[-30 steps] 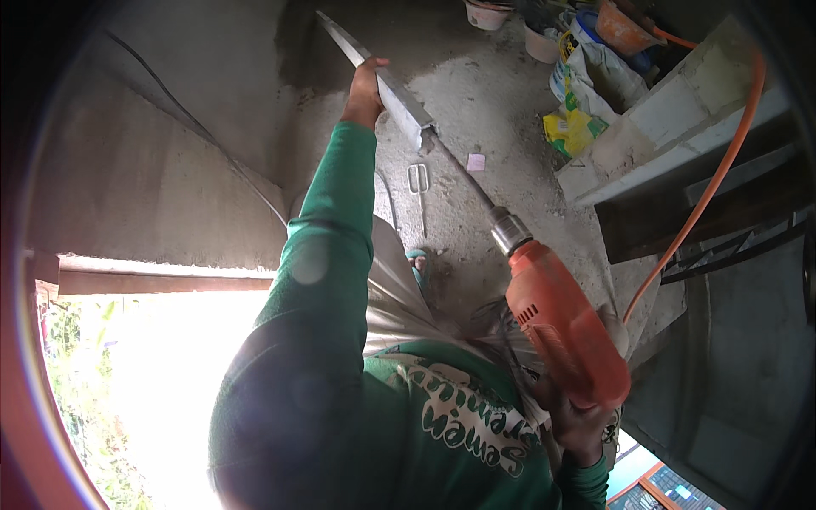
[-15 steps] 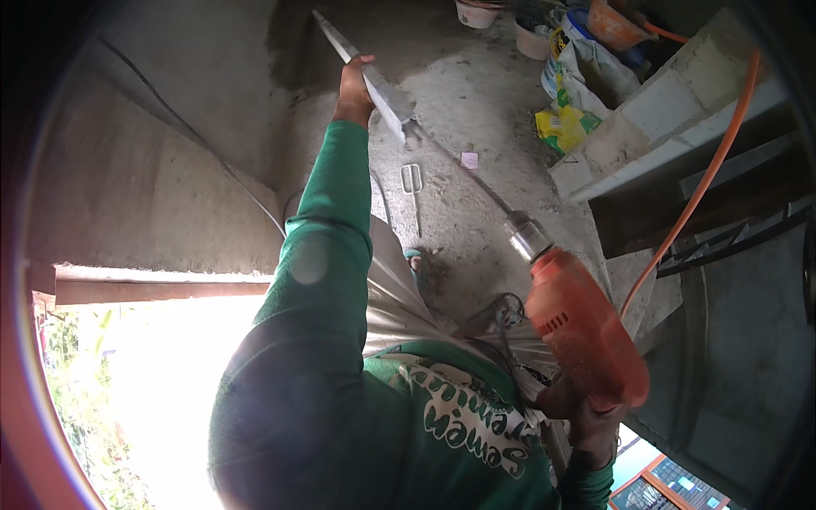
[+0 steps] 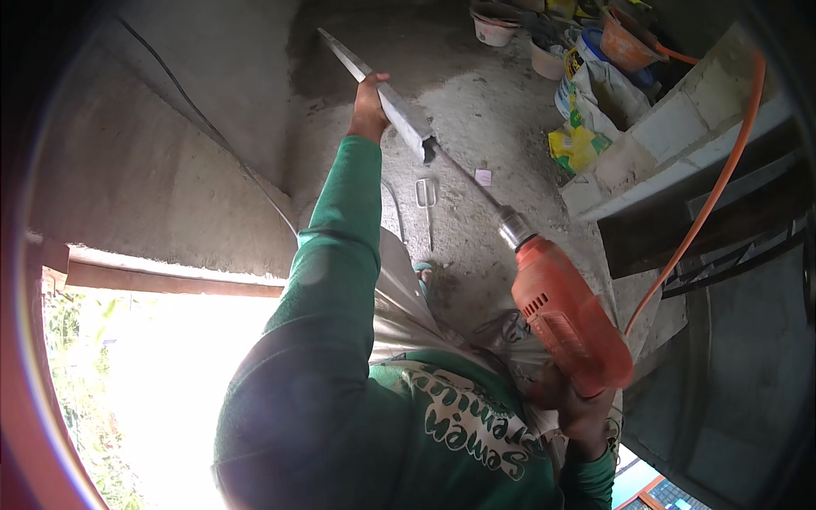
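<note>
My left hand (image 3: 371, 104), arm stretched out, is wrapped round a long grey hollow metal profile (image 3: 406, 119). Its near end is open and faces the drill. At lower right my right hand (image 3: 585, 415) grips the handle of a red power drill (image 3: 565, 310); the fingers are partly hidden under it. From the drill's metal chuck (image 3: 515, 228) runs a long thin rod (image 3: 467, 178), whose far end goes into the profile's opening and is hidden there. A loose metal mixing paddle (image 3: 426, 195) lies on the floor below the profile.
An orange hose or cord (image 3: 722, 191) hangs at the right beside a block ledge (image 3: 646, 161). Buckets and basins (image 3: 627, 42) stand at the back right with a yellow-green sack (image 3: 578, 146). A dark cable (image 3: 195, 127) crosses the left wall; a bright opening (image 3: 170, 374) is below.
The drill and the profile have come closer together, so less of the rod shows and more is inside the profile. The whole view has shifted slightly.
</note>
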{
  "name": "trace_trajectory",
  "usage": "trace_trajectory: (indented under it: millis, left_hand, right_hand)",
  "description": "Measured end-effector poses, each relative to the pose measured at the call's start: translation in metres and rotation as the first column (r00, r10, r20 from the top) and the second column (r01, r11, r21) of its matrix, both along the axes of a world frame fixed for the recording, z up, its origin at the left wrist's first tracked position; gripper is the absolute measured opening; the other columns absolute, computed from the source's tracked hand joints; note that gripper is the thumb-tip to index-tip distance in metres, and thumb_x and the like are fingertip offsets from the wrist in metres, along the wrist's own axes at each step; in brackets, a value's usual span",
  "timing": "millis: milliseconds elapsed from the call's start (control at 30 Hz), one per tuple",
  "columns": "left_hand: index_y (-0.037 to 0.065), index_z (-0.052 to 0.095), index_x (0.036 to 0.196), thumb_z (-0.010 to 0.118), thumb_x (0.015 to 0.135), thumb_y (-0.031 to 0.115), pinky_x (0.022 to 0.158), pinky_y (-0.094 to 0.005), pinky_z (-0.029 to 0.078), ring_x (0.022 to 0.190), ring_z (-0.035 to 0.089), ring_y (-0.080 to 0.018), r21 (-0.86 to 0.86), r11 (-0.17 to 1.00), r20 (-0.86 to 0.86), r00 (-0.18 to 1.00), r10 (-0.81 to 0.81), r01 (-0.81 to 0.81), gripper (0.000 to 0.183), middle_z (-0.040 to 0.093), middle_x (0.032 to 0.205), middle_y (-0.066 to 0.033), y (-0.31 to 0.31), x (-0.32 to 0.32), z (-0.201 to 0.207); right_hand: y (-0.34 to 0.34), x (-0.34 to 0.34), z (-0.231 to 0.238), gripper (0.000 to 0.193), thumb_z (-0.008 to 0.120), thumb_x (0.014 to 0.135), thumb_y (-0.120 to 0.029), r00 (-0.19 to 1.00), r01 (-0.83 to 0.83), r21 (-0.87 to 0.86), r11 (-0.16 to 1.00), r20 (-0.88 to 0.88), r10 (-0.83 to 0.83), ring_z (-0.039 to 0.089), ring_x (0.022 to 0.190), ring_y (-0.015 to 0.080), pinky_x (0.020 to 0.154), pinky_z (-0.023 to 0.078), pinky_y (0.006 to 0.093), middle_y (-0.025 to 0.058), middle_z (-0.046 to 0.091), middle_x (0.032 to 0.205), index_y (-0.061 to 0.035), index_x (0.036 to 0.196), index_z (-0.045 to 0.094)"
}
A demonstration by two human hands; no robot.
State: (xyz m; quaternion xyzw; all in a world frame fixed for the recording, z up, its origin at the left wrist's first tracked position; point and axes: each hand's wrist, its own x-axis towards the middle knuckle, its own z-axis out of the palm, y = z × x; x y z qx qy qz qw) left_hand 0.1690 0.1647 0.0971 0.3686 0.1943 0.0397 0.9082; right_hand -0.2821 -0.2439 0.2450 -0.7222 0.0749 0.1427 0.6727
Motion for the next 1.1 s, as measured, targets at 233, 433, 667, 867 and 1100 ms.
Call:
trace_trajectory:
  millis: [233,433,667,867,1100]
  left_hand:
    - [0.01,0.057,0.1,0.065,0.087,0.029,0.054,-0.0421,0.047,0.058,0.054,-0.0265,0.081,0.997,0.057,0.998,-0.017,0.013,0.024,0.052,0.07,-0.0096,0.005,0.0,-0.008]
    - [0.011,0.058,0.098,0.066,0.086,0.028,0.055,-0.0449,0.048,0.06,0.055,-0.0287,0.097,0.995,-0.012,1.0,0.013,-0.012,0.023,0.053,0.071,-0.0104,-0.005,0.01,-0.008]
    - [0.007,0.06,0.113,0.065,0.085,0.032,0.094,-0.0529,0.05,0.103,0.058,-0.0373,0.185,0.982,-0.037,0.999,-0.028,0.034,0.038,0.06,0.114,-0.0207,0.005,0.014,-0.01]
    - [0.009,0.06,0.102,0.068,0.084,0.028,0.058,-0.043,0.05,0.063,0.057,-0.0273,0.168,0.984,-0.068,0.996,-0.05,0.061,0.027,0.056,0.074,-0.0094,-0.007,0.01,-0.007]
    - [0.01,0.061,0.108,0.062,0.092,0.033,0.057,-0.0408,0.049,0.062,0.057,-0.0257,0.263,0.964,-0.015,0.999,-0.034,0.037,0.028,0.057,0.075,-0.009,-0.022,-0.007,0.0]
  right_hand:
    - [0.022,0.004,-0.007,0.075,0.07,0.087,-0.01,0.791,-0.051,-0.495,0.868,0.51,0.337,0.064,0.124,0.0269,0.111,0.043,0.0369,0.0212,0.064,0.135,0.0071,0.153,0.039]
    - [0.03,0.002,0.003,0.096,0.074,0.084,-0.015,0.783,-0.02,-0.715,0.699,0.423,0.456,0.071,0.11,0.0267,0.103,0.05,0.0369,0.0192,0.068,0.128,0.011,0.158,0.018]
    - [0.023,-0.029,-0.006,0.112,0.08,0.077,-0.018,0.939,0.133,-0.403,0.905,0.343,0.014,0.075,0.093,0.025,0.084,0.057,0.0334,0.0174,0.074,0.114,0.0082,0.16,0.009]
    - [0.006,-0.012,-0.021,0.099,0.083,0.076,-0.017,0.867,-0.014,-0.517,0.856,0.419,0.268,0.076,0.083,0.0285,0.073,0.059,0.0355,0.0163,0.075,0.107,0.0091,0.155,0.03]
    - [0.015,0.003,-0.019,0.089,0.083,0.079,-0.016,0.809,0.062,-0.539,0.84,0.52,0.274,0.076,0.077,0.03,0.067,0.057,0.035,0.0162,0.075,0.096,0.0101,0.151,0.037]
